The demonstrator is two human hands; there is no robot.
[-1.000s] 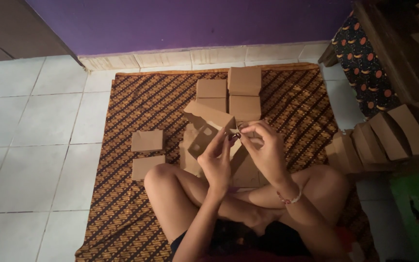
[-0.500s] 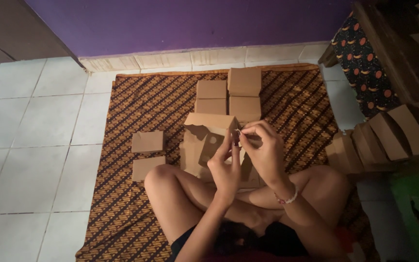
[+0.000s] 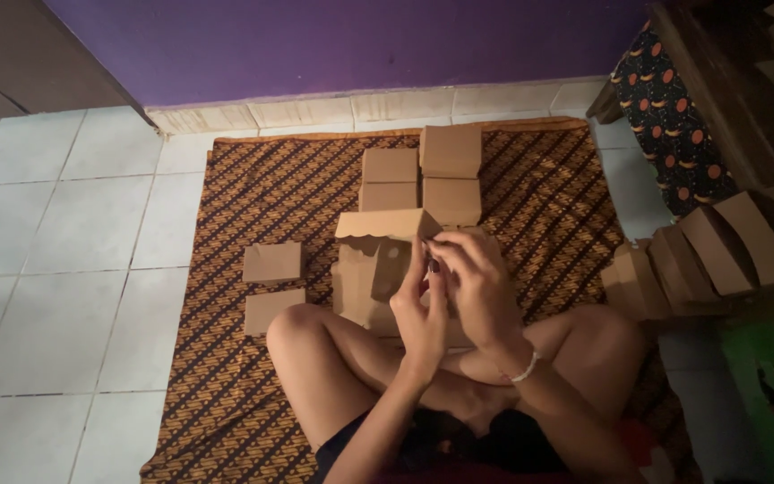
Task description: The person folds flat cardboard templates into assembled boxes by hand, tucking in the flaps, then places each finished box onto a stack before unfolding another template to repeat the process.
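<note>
Hands meet at the right edge of a half-folded cardboard box [image 3: 378, 269], held above the crossed legs. L hand [image 3: 421, 309] clasps the box's side, fingers curled shut on it. R hand [image 3: 477, 282] pinches the same edge just beside it; what's between the fingertips is too small to tell. Beyond the grip, finished boxes [image 3: 423, 175] sit stacked on the patterned mat [image 3: 253, 179]; two more boxes [image 3: 272, 285] lie well to the left.

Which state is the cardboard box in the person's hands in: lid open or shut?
Open. The cardboard box has its scalloped lid flap raised, not tucked in; the left hand and right hand grip its right edge.
</note>
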